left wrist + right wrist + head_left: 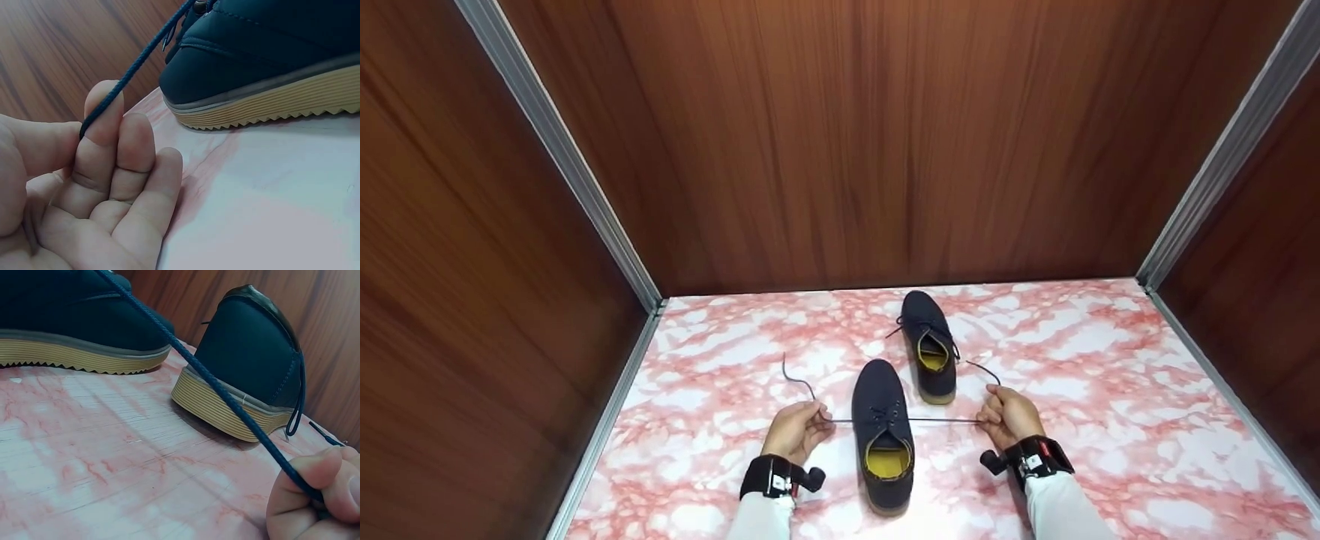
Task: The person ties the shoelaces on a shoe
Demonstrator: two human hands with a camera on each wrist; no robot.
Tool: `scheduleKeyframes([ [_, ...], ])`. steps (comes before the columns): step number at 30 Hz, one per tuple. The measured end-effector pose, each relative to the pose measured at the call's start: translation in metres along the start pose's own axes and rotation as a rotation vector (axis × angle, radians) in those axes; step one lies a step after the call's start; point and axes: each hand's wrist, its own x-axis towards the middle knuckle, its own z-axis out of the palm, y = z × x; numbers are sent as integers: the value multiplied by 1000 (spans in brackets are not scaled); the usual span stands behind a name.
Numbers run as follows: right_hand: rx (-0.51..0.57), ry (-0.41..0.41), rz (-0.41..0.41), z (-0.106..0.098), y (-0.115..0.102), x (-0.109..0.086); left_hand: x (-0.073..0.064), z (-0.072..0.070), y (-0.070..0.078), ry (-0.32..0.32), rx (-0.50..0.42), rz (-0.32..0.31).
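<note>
A dark navy lace-up shoe (877,397) with a yellow insole stands between the hands, toe pointing away. Its dark shoelace (945,420) stretches out taut to both sides. On the left, my left hand (799,429) pinches one lace end between thumb and fingers, and a loose tail curls up beyond it. My right hand (1012,416) grips the other end, its fingers curled, with a short tail showing above. The left wrist view shows the lace (140,59) running from the fingertips up to the shoe. In the right wrist view the lace (219,388) slants down into the curled fingers.
A second navy shoe (926,322), its lace tied, stands farther back, slightly right of the first. Both rest on a red-and-white marbled surface (697,420). Brown wood-look panels (847,150) with grey metal corner strips (577,165) enclose it at the back and sides.
</note>
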Motion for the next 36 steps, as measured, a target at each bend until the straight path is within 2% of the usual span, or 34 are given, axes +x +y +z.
scheduleKeyframes([
  [5,3,9,-10,2,0,-1,0,0,0,16,3,12],
  [11,-67,43,-24,4,0,-5,0,5,-3,54,20,17],
  [18,-142,53,-73,6,-8,-16,-3,19,0,138,110,20],
  [22,-179,78,-118,14,-18,-25,-4,23,3,169,162,31],
  [24,-202,86,-144,19,-24,-30,-5,24,5,189,186,45],
  [28,-317,80,-206,33,-37,-36,-7,28,9,232,228,75],
  [32,-418,43,-273,47,-50,-39,-9,33,14,258,283,128],
  [36,-467,-21,-283,62,-60,-42,-10,39,19,262,348,194],
])
